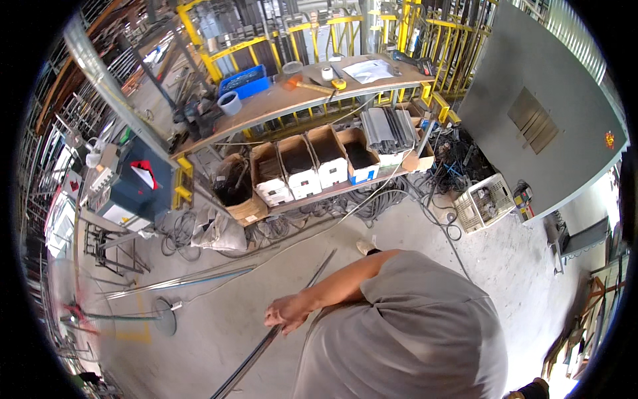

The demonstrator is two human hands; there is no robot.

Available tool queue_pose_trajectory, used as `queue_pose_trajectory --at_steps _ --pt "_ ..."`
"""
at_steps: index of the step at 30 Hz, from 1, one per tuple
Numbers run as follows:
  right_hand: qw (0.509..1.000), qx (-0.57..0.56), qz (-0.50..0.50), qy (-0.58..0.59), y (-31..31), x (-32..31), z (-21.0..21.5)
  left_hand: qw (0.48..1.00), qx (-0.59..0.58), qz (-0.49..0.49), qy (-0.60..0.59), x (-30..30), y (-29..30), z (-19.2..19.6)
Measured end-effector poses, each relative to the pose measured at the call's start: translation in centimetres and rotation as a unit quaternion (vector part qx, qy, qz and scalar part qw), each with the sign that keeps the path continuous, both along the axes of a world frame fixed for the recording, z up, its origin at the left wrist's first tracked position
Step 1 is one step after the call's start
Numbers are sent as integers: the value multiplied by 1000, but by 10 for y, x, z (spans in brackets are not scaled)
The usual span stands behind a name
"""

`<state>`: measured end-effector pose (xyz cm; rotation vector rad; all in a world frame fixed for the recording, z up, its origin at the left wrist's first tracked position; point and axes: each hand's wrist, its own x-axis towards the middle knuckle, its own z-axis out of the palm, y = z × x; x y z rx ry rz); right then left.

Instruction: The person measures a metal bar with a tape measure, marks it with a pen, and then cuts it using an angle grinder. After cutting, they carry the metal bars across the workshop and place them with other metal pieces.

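My right hand (287, 314) reaches out to the left, its arm coming from a grey sleeve. Its fingers are wrapped round a long, thin metal bar (247, 362). Below the hand, the bar runs down to the lower edge of the picture. Its far end slants up past my forearm over the concrete floor. Part of the bar is hidden behind my hand and wrist. My grey shirt (405, 339) fills the lower middle of the view. My left hand is not in view.
A workbench (256, 110) with tools and a blue bin (244, 81) stands ahead. Cardboard boxes (329, 156) line its lower shelf. Several long strips (193, 278) lie on the floor beside a pedestal fan (164, 316). Cables, a white crate (484, 203) and a grey panel (531, 86) are to the right.
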<state>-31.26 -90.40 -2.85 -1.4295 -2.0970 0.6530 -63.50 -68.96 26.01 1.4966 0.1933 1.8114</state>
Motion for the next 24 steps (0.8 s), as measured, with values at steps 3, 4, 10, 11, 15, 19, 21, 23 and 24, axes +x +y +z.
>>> queue_pose_trajectory --at_steps 3,4,10,11,15,19,21,23,24 --pt "971 119 -204 21 -48 124 -53 998 -17 18 53 83 -13 -14" --pt "958 127 -256 28 -74 179 -69 997 -23 27 71 110 -17 -21" --pt "733 -21 -673 -100 -264 494 5 978 -51 100 175 249 -39 -48" --pt "704 -60 -694 -135 -291 541 10 975 -53 108 188 271 -42 -48" --pt "607 -44 -759 -230 -352 664 14 957 -69 149 240 332 -54 -39" --pt "609 -90 -752 -235 -359 740 -3 942 -72 183 273 367 -68 -32" --pt "609 -81 -757 -222 -355 761 -15 935 -68 196 287 379 -74 -26" --pt "619 -148 -747 -192 -357 771 -12 930 -64 204 298 388 -78 -21" --pt "623 -179 -741 -177 -356 774 -5 927 -58 210 305 391 -80 -18"
